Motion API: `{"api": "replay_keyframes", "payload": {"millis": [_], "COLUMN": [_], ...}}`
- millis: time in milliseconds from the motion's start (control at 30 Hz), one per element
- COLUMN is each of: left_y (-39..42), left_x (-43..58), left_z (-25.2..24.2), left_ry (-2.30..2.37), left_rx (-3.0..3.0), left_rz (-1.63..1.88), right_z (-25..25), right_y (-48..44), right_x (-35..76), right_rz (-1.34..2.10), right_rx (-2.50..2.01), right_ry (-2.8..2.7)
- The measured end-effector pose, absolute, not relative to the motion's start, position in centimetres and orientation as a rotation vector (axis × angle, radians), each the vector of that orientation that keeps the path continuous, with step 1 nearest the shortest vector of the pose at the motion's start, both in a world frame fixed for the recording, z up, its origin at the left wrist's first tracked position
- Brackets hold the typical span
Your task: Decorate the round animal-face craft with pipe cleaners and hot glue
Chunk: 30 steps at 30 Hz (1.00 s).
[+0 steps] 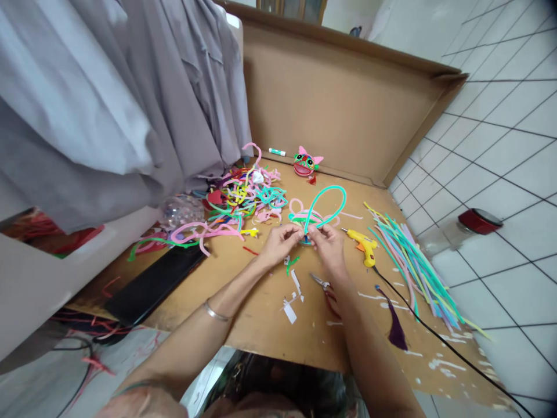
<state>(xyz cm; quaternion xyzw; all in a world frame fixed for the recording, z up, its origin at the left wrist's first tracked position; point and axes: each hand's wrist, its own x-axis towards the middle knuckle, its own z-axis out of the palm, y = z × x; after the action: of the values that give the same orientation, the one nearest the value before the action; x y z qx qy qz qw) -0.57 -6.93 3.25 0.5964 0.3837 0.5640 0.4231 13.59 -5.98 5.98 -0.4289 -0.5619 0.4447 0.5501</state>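
A teal pipe cleaner [345, 202], bent into a tall loop, rises from between my hands over the cardboard. My left hand [281, 245] is closed, thumb and forefinger pinched at the loop's base. Close beside it, my right hand [329, 247] is also closed in a pinch on the teal stem. A small blue piece shows below my fingertips, mostly hidden. Just behind the hands lie coiled pink and green pipe cleaners [296, 204]. Red-handled cutters [321, 282] lie partly under my right forearm. A yellow glue gun [368, 247] rests right of my right hand.
Loose pipe cleaners [239, 194] are heaped at the left, near a black case [152, 287]. Straight ones [422, 273] lie at the right. A decorated animal face [306, 164] and a glue stick [277, 152] sit by the cardboard wall [335, 98]. A purple tassel [395, 331] lies near the cord.
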Motion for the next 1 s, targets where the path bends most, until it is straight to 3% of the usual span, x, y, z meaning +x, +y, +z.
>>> {"api": "replay_keyframes", "payload": {"millis": [1000], "left_y": [-6.57], "left_x": [-0.16], "left_z": [3.11], "left_ry": [0.922], "left_rx": [1.404], "left_rz": [1.458], "right_z": [6.32], "right_y": [-5.97], "right_x": [13.68], "right_rz": [1.049], "right_rx": [-1.017], "right_ry": [-1.284]}}
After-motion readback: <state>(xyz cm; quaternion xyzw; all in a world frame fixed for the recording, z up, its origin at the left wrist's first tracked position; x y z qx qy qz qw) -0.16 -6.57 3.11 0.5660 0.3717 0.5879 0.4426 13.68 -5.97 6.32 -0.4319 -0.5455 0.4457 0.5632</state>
